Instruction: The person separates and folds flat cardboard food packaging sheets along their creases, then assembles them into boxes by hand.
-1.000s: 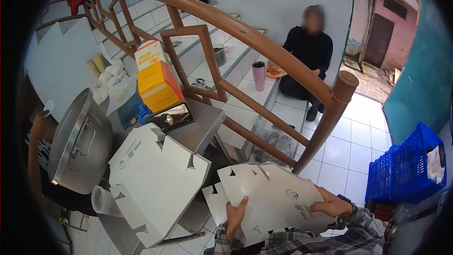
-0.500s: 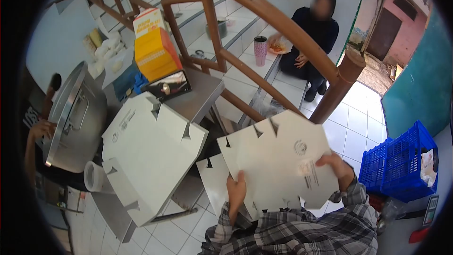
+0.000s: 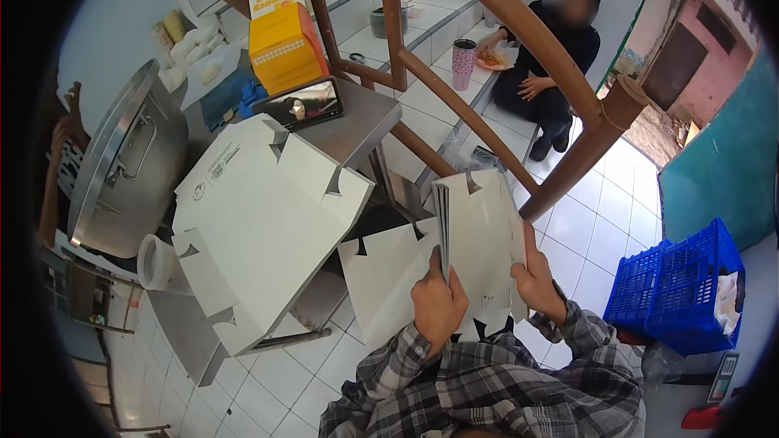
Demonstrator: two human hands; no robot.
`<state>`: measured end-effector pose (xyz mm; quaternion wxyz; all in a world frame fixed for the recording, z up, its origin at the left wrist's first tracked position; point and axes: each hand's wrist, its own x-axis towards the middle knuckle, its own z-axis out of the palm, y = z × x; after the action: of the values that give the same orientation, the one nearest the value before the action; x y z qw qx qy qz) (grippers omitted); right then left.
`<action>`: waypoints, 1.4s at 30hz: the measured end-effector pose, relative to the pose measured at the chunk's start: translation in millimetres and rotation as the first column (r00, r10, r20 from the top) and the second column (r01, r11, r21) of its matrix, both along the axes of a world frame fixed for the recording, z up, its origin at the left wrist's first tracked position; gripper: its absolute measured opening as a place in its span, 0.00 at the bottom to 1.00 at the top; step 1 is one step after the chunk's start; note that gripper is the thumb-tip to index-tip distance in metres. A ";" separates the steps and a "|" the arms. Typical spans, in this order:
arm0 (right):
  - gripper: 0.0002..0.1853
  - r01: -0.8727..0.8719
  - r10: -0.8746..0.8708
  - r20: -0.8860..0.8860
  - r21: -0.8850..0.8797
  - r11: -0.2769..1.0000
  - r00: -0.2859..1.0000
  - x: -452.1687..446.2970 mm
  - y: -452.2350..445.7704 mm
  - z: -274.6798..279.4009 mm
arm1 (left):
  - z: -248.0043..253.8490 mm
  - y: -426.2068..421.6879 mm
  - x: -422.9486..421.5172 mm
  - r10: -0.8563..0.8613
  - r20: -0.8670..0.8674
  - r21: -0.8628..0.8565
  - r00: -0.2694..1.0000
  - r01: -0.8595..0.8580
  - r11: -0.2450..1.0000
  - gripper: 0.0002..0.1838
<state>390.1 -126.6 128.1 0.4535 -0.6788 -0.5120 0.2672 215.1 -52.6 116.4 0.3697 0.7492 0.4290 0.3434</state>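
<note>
A white cardboard sheet [image 3: 479, 251], bent and turned partly edge-on, is between my two hands. My left hand [image 3: 439, 302] grips its left edge, where several layers show. On the right edge, my right hand [image 3: 537, 280] is closed around the cardboard. Another flat white piece [image 3: 381, 276] lies beside my left hand, partly hidden behind it. To the left, a large white flat-cut cardboard [image 3: 268, 227] with notches and small print lies on the metal table [image 3: 357, 126].
A large metal pot [image 3: 134, 170], a plastic tub [image 3: 152, 262], a yellow box [image 3: 284, 49] and a phone [image 3: 302, 104] stand left. A brown railing [image 3: 580, 162] crosses ahead. Beyond it sits a person [image 3: 556, 53]. Blue crates [image 3: 677, 288] are at right.
The cardboard between my hands has turned from facing me to nearly edge-on and bent, and my hands have come closer together. The seated person's arm has moved towards the plate.
</note>
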 end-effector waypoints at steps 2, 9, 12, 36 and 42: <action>0.43 -0.035 0.035 0.006 -0.026 0.999 0.999 -15.4 0.3 17.4 | 3.4 -2.6 5.0 -0.015 -0.025 -0.061 1.000 0.013 0.998 0.21; 0.40 -0.139 0.133 -0.077 -0.068 0.988 0.988 -28.1 6.6 25.1 | -0.3 -6.7 6.2 -0.088 0.052 -0.113 0.995 0.094 0.989 0.19; 0.36 -0.140 0.153 -0.315 0.064 0.988 0.937 4.6 0.3 17.4 | -16.8 21.0 -20.5 -0.015 0.142 -0.080 0.990 0.026 0.996 0.17; 0.41 -0.658 0.798 -0.045 -0.595 0.462 0.601 30.3 166.7 5.2 | -81.0 14.5 -134.2 -0.007 0.151 -0.371 0.988 0.064 0.926 0.16; 0.28 -0.590 0.843 -0.172 -0.783 0.197 0.509 20.0 202.4 -19.4 | -94.9 28.2 -147.4 -0.072 0.030 -0.483 0.997 0.078 0.872 0.21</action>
<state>410.2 75.8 108.7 -0.1459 -0.5053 -0.6640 0.5316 67.7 -24.4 21.5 0.5606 0.6473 0.4698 0.2147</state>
